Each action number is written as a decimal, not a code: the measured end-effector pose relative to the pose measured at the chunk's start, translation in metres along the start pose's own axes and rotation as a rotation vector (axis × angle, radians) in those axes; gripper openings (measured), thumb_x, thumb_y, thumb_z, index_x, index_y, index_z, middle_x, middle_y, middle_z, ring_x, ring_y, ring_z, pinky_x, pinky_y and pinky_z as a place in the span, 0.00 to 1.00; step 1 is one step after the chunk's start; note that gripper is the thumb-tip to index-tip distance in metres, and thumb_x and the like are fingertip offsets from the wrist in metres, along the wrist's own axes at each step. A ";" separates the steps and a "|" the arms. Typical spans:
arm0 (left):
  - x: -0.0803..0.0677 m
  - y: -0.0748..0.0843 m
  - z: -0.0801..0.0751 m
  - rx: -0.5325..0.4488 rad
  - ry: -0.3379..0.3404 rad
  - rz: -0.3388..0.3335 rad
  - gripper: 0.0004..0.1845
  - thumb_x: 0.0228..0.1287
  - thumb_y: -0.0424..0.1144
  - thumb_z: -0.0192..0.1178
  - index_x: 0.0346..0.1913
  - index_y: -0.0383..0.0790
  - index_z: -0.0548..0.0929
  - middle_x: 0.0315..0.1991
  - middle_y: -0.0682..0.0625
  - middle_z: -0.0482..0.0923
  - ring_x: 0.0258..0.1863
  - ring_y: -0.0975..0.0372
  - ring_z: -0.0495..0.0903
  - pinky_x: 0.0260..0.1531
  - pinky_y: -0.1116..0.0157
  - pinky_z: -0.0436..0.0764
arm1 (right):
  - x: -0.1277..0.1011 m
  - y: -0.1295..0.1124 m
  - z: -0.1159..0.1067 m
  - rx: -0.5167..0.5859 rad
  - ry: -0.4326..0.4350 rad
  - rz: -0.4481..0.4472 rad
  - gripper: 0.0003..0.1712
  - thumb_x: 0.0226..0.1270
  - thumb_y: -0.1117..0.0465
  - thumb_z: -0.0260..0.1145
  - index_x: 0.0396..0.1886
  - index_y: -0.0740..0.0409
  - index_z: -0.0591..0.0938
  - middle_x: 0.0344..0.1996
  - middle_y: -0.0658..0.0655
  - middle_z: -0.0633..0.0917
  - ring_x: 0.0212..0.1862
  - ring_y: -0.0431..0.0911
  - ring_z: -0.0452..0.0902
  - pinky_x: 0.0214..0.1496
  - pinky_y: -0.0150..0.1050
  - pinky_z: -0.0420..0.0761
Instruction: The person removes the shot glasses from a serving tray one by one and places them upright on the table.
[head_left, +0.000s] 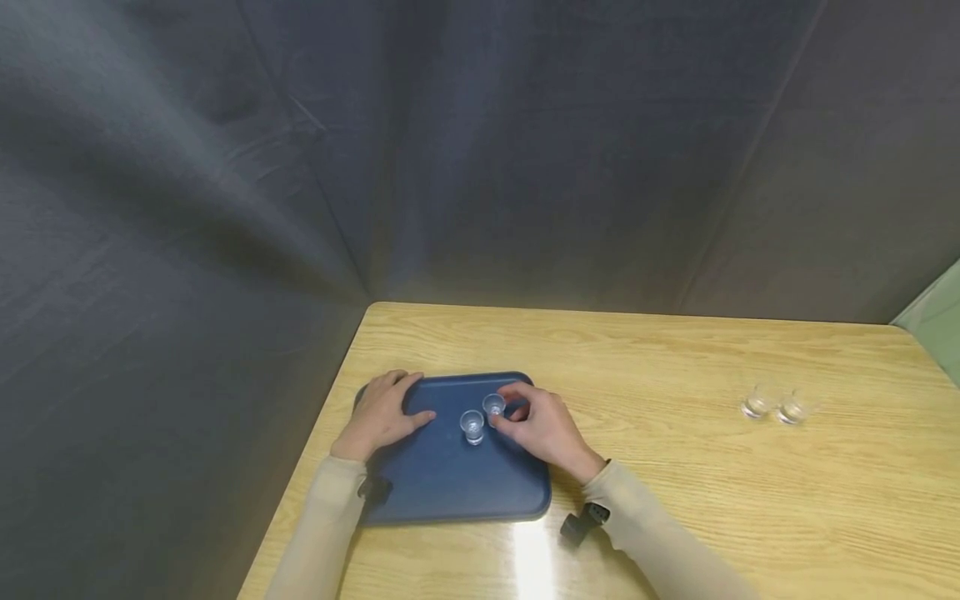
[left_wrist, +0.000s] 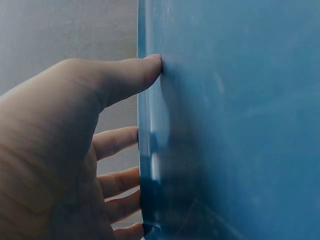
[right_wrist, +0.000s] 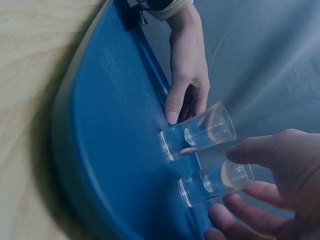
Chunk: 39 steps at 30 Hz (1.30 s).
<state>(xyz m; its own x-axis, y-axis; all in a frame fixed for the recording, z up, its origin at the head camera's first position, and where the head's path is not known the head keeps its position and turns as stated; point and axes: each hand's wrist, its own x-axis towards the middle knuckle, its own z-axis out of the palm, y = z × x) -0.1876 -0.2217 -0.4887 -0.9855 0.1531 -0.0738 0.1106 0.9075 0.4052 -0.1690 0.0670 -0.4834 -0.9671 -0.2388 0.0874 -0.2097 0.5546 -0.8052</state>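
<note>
Two small clear shot glasses stand upright close together on a dark blue tray (head_left: 442, 483). My right hand (head_left: 546, 427) holds the right-hand shot glass (right_wrist: 216, 183) near its rim, thumb on one side and fingers on the other. Just left of it is the second shot glass (head_left: 472, 427), which no hand touches. At the tray's far left, my left hand (head_left: 377, 419) grips the raised edge. In the left wrist view its thumb (left_wrist: 127, 76) reaches over the rim, while the other fingers lie against the outer side.
Two more clear shot glasses, a left one (head_left: 756, 402) and a right one (head_left: 792, 408), stand side by side on the wooden table (head_left: 675, 358), well right of the tray. Dark curtains (head_left: 540, 167) hang behind the table and along its left side.
</note>
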 end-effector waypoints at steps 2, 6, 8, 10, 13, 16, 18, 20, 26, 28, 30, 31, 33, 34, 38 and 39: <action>0.000 0.000 0.000 0.001 0.000 0.002 0.43 0.68 0.58 0.70 0.80 0.43 0.70 0.78 0.36 0.68 0.79 0.38 0.63 0.78 0.35 0.64 | 0.000 0.000 0.001 -0.006 0.007 -0.004 0.19 0.62 0.55 0.82 0.52 0.51 0.89 0.35 0.51 0.92 0.33 0.36 0.83 0.32 0.32 0.81; 0.000 0.000 -0.001 0.006 -0.001 0.005 0.43 0.69 0.58 0.70 0.80 0.43 0.70 0.78 0.35 0.68 0.80 0.37 0.63 0.78 0.35 0.63 | 0.000 -0.001 0.002 -0.012 0.021 0.001 0.18 0.60 0.55 0.83 0.50 0.50 0.90 0.33 0.50 0.91 0.32 0.36 0.83 0.33 0.32 0.81; 0.000 -0.001 -0.001 0.006 -0.003 0.004 0.43 0.69 0.58 0.70 0.80 0.43 0.70 0.78 0.35 0.67 0.80 0.37 0.63 0.78 0.35 0.63 | 0.000 -0.001 0.002 -0.015 0.027 0.006 0.18 0.59 0.55 0.83 0.48 0.50 0.90 0.32 0.49 0.90 0.32 0.36 0.82 0.32 0.32 0.80; 0.000 -0.001 -0.001 0.006 -0.005 0.003 0.43 0.69 0.58 0.70 0.80 0.43 0.70 0.78 0.36 0.67 0.80 0.37 0.63 0.78 0.35 0.63 | -0.001 -0.001 0.002 -0.019 0.031 0.005 0.18 0.59 0.55 0.84 0.48 0.51 0.89 0.31 0.49 0.90 0.31 0.36 0.82 0.32 0.32 0.80; 0.000 -0.001 -0.001 0.005 -0.005 0.001 0.43 0.69 0.58 0.70 0.80 0.43 0.70 0.78 0.36 0.68 0.80 0.37 0.63 0.78 0.35 0.64 | -0.002 -0.001 0.002 -0.019 0.033 0.002 0.19 0.58 0.54 0.84 0.47 0.52 0.89 0.30 0.49 0.89 0.31 0.36 0.81 0.30 0.31 0.79; 0.000 -0.001 0.000 0.006 -0.001 0.003 0.43 0.68 0.58 0.70 0.80 0.43 0.70 0.78 0.36 0.68 0.80 0.38 0.63 0.78 0.35 0.64 | -0.003 -0.001 0.000 -0.004 0.038 0.000 0.19 0.58 0.54 0.84 0.47 0.53 0.90 0.29 0.49 0.89 0.30 0.36 0.81 0.29 0.31 0.79; 0.000 -0.001 0.000 0.007 0.002 0.005 0.43 0.68 0.58 0.70 0.80 0.43 0.70 0.78 0.36 0.68 0.79 0.38 0.63 0.78 0.35 0.64 | -0.004 -0.001 -0.002 0.013 0.046 0.001 0.19 0.58 0.54 0.84 0.47 0.53 0.90 0.28 0.49 0.89 0.30 0.37 0.81 0.28 0.31 0.79; 0.001 -0.002 0.001 0.008 0.005 0.008 0.43 0.68 0.58 0.70 0.80 0.43 0.70 0.78 0.36 0.68 0.79 0.38 0.63 0.78 0.35 0.64 | -0.004 0.000 -0.003 0.028 0.057 0.004 0.19 0.57 0.54 0.85 0.46 0.53 0.90 0.28 0.49 0.89 0.30 0.37 0.81 0.28 0.30 0.79; 0.001 -0.002 0.001 0.007 0.006 0.008 0.43 0.68 0.58 0.70 0.80 0.44 0.70 0.78 0.37 0.68 0.79 0.39 0.63 0.78 0.35 0.64 | -0.005 0.001 -0.007 0.059 0.081 -0.005 0.19 0.55 0.55 0.86 0.44 0.54 0.91 0.28 0.50 0.90 0.29 0.39 0.83 0.26 0.29 0.78; 0.001 -0.001 0.001 0.009 0.005 0.005 0.43 0.68 0.58 0.70 0.80 0.44 0.70 0.78 0.37 0.68 0.80 0.39 0.63 0.78 0.36 0.64 | -0.006 0.002 -0.009 0.075 0.079 -0.007 0.19 0.55 0.55 0.86 0.44 0.54 0.90 0.28 0.51 0.90 0.29 0.40 0.83 0.25 0.29 0.78; 0.001 -0.001 0.002 0.009 0.004 0.003 0.43 0.68 0.58 0.70 0.80 0.44 0.70 0.78 0.37 0.68 0.80 0.39 0.63 0.78 0.36 0.64 | -0.006 0.002 -0.010 0.092 0.072 -0.004 0.19 0.56 0.56 0.86 0.45 0.54 0.90 0.28 0.51 0.90 0.29 0.41 0.83 0.24 0.29 0.78; 0.001 0.000 0.002 0.011 0.004 0.003 0.43 0.68 0.58 0.70 0.80 0.44 0.70 0.78 0.36 0.68 0.80 0.39 0.63 0.78 0.36 0.64 | -0.007 0.002 -0.010 0.101 0.070 -0.002 0.19 0.56 0.56 0.86 0.45 0.54 0.90 0.28 0.52 0.90 0.29 0.41 0.83 0.24 0.29 0.78; 0.001 0.000 0.002 0.012 0.005 0.003 0.43 0.68 0.58 0.70 0.80 0.44 0.70 0.78 0.37 0.68 0.79 0.39 0.63 0.78 0.36 0.64 | -0.007 0.004 -0.011 0.120 0.069 -0.003 0.19 0.56 0.56 0.86 0.45 0.55 0.90 0.28 0.52 0.90 0.29 0.41 0.84 0.24 0.29 0.78; 0.001 0.000 0.002 0.012 0.006 0.003 0.43 0.68 0.58 0.70 0.80 0.44 0.70 0.78 0.36 0.68 0.79 0.39 0.63 0.78 0.36 0.64 | -0.007 0.004 -0.011 0.125 0.071 -0.004 0.19 0.56 0.56 0.86 0.45 0.55 0.90 0.28 0.52 0.90 0.29 0.41 0.84 0.24 0.29 0.78; 0.001 -0.001 0.002 0.013 0.007 0.006 0.43 0.68 0.58 0.70 0.80 0.44 0.70 0.78 0.36 0.68 0.79 0.39 0.63 0.78 0.36 0.64 | -0.008 0.007 -0.013 0.147 0.081 -0.008 0.19 0.57 0.57 0.85 0.47 0.56 0.90 0.31 0.54 0.90 0.31 0.41 0.84 0.26 0.29 0.80; 0.001 -0.001 0.002 0.014 0.006 0.006 0.43 0.68 0.58 0.70 0.80 0.44 0.70 0.78 0.36 0.68 0.80 0.38 0.63 0.78 0.35 0.64 | -0.008 0.007 -0.014 0.150 0.083 -0.007 0.20 0.57 0.57 0.85 0.47 0.56 0.90 0.31 0.54 0.90 0.31 0.42 0.84 0.27 0.29 0.80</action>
<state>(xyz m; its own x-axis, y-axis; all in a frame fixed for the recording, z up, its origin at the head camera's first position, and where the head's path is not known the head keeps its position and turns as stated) -0.1885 -0.2215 -0.4906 -0.9856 0.1561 -0.0657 0.1183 0.9119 0.3929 -0.1647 0.0845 -0.4816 -0.9755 -0.1726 0.1365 -0.1990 0.4268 -0.8822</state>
